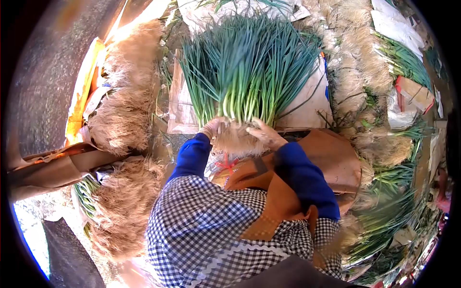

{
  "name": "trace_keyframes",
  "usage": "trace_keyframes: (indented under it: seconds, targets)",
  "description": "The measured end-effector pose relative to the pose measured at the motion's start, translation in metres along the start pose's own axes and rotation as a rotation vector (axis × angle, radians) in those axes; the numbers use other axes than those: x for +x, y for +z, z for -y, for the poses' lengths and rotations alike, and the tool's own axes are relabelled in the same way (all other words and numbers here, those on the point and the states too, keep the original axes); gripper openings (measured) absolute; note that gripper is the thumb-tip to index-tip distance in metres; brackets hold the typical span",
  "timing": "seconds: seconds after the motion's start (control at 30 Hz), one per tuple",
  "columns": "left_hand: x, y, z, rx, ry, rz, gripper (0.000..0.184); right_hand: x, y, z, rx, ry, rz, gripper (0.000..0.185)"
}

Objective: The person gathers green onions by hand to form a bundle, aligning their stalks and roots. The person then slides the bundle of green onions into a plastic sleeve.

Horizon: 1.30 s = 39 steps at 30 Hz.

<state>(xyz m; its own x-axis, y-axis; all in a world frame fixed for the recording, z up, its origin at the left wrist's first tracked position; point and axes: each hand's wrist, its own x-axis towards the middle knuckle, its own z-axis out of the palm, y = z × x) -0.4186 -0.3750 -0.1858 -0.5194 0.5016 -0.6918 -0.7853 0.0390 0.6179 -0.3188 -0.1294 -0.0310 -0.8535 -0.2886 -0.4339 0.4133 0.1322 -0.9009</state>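
A wide pile of green onions lies in front of me, its dark green leaves fanned away and its white stems and pale roots towards me. My left hand is curled against the left side of the root ends. On the right side, my right hand presses its bent fingers to the stem bases, so the roots sit between both hands. Some of my fingertips are hidden among the stems. Beneath the onions is a pale sheet.
Thick bundles with tan roots stand on the left, beside a brown rolled cover. More roots and green onions line the right. A brown apron-like sheet spreads near my right arm.
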Motion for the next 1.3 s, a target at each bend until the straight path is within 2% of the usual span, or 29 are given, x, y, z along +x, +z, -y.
trace_keyframes:
  seconds: [0.07,0.1,0.13,0.2,0.27,0.33,0.37,0.4,0.43,0.5,0.53,0.6,0.63,0.67,0.7,0.73,0.77,0.8,0.83,0.9,0.97,1.0,1.03,1.1,1.17,1.2,1.23,1.27,1.3]
  targets:
    - [0.011,-0.033,0.011,0.160,0.047,-0.004,0.022,-0.011,-0.017,-0.023,-0.103,0.091,-0.100,0.065]
    - [0.001,-0.032,0.000,0.153,-0.025,0.042,0.021,-0.027,-0.028,-0.010,-0.054,0.107,-0.150,0.057]
    - [-0.007,-0.023,-0.006,0.155,-0.090,0.084,0.021,-0.048,-0.047,-0.022,0.081,-0.002,-0.180,0.052]
    - [-0.005,-0.038,-0.011,0.559,0.124,0.237,0.040,-0.078,-0.069,-0.007,0.149,-0.054,-0.342,0.047]
    - [-0.027,0.005,-0.034,0.208,0.163,-0.352,0.070,-0.108,-0.079,0.014,0.198,-0.003,-0.567,0.047]
    - [-0.011,-0.007,-0.033,0.229,0.339,-0.348,0.089,-0.128,-0.096,0.000,0.365,-0.012,-0.703,0.047]
    - [-0.045,0.038,-0.060,0.271,0.301,-0.350,0.083,-0.144,-0.101,-0.002,0.343,0.014,-0.764,0.045]
    - [0.010,-0.013,-0.019,0.542,0.603,-0.343,0.082,-0.151,-0.102,-0.004,0.319,0.036,-0.828,0.044]
    - [0.026,-0.019,-0.001,0.644,0.624,-0.413,0.082,-0.148,-0.102,-0.009,0.320,0.039,-0.830,0.044]
    - [0.035,-0.017,0.012,0.748,0.643,-0.474,0.082,-0.138,-0.095,-0.006,0.039,-0.034,-0.654,0.041]
    - [0.037,-0.018,0.011,0.672,0.550,-0.470,0.080,-0.121,-0.083,0.007,-0.449,0.091,-0.611,0.039]
    - [0.042,-0.016,0.005,0.514,0.372,-0.466,0.076,-0.070,-0.066,-0.021,-0.795,-0.112,-0.448,0.042]
    - [0.038,-0.009,-0.002,0.613,0.440,-0.554,0.076,-0.042,-0.057,-0.032,-0.937,0.011,-0.334,0.048]
    - [0.007,0.028,-0.023,0.328,0.567,-0.456,0.080,-0.018,-0.046,-0.039,-1.057,0.117,-0.235,0.053]
    - [0.014,0.027,-0.022,0.531,0.613,-0.535,0.082,-0.005,-0.038,-0.043,-1.117,0.178,-0.143,0.057]
    - [0.020,0.022,-0.020,0.736,0.649,-0.614,0.085,0.006,-0.031,-0.060,-1.093,0.118,-0.117,0.048]
    - [0.004,0.052,-0.034,0.707,0.654,-0.534,0.091,0.027,-0.028,-0.105,-1.122,0.099,0.005,0.043]
    - [-0.006,0.079,-0.044,0.793,0.541,-0.589,0.097,0.042,-0.027,-0.139,-1.148,0.084,0.128,0.038]
    - [-0.005,0.090,-0.044,1.065,0.431,-0.633,0.100,0.036,-0.024,-0.128,-1.145,0.092,0.126,0.038]
    - [-0.008,0.112,-0.046,1.449,0.189,-0.678,0.106,0.001,-0.025,-0.073,-0.810,0.034,0.339,0.022]
    - [0.001,0.107,-0.038,1.453,0.227,-0.717,0.105,-0.043,-0.039,-0.023,-0.444,-0.293,0.280,0.021]
    - [0.003,0.104,-0.037,1.449,0.206,-0.715,0.105,-0.077,-0.047,0.018,-0.241,-0.166,0.206,0.021]
    - [0.003,0.104,-0.039,1.472,0.195,-0.723,0.105,-0.114,-0.060,0.034,-0.273,-0.173,0.161,0.021]
    - [0.003,0.101,-0.036,1.438,0.212,-0.730,0.105,-0.209,-0.073,0.046,0.088,-0.148,-0.155,0.019]
    - [-0.003,0.112,-0.035,1.390,0.239,-0.737,0.103,-0.306,-0.071,0.037,0.210,-0.229,-0.445,0.019]
    - [-0.003,0.111,-0.026,1.402,0.345,-0.733,0.101,-0.349,-0.057,0.020,0.278,-0.422,-0.579,0.022]
    - [0.005,0.107,-0.019,1.330,0.431,-0.659,0.096,-0.392,-0.044,0.003,0.316,-0.621,-0.701,0.024]
    - [0.016,0.093,-0.009,1.033,0.531,-0.454,0.092,-0.431,-0.024,-0.016,0.274,-0.630,-0.822,0.024]
    - [0.028,0.095,-0.002,0.663,0.567,-0.225,0.087,-0.469,0.004,-0.043,0.446,-0.503,-0.960,0.023]
